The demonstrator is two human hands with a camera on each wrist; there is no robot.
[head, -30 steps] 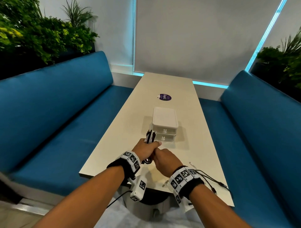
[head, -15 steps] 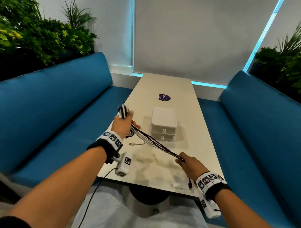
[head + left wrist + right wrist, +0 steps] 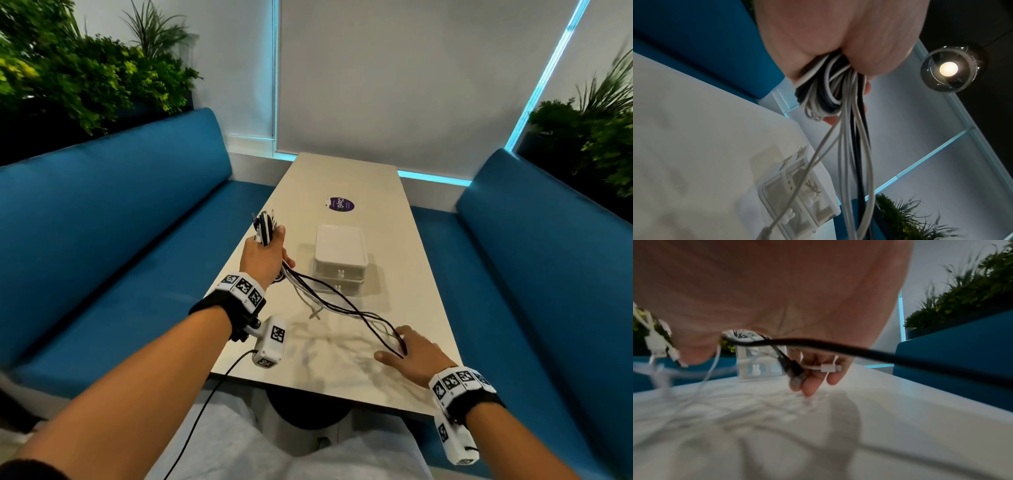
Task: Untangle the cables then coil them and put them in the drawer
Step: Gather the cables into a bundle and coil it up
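Black and white cables (image 3: 329, 301) run between a person's two hands above a pale table (image 3: 346, 171). The left hand (image 3: 263, 257), raised over the table's left edge, is clenched around a coiled bunch of the cables, whose loops stick out above the fist; the left wrist view shows the fingers wrapped tight round the bundle with loose strands hanging down from it. From there the strands sag and trail to the right hand (image 3: 416, 356), held low near the table's front right corner. In the right wrist view its fingers (image 3: 812, 382) point downward with their tips close to the tabletop, and a black plug and a white plug dangle against them; whether the hand grasps the strands or merely lets them pass through cannot be told. A white cable end (image 3: 315, 313) lies on the table between the hands. Just beyond the cables stands a small white drawer unit (image 3: 340, 258), two drawers high, both closed. Farther along the table sits a round purple sticker (image 3: 339, 205). Blue upholstered benches (image 3: 113, 219) flank the table, with green plants (image 3: 78, 68) behind them.
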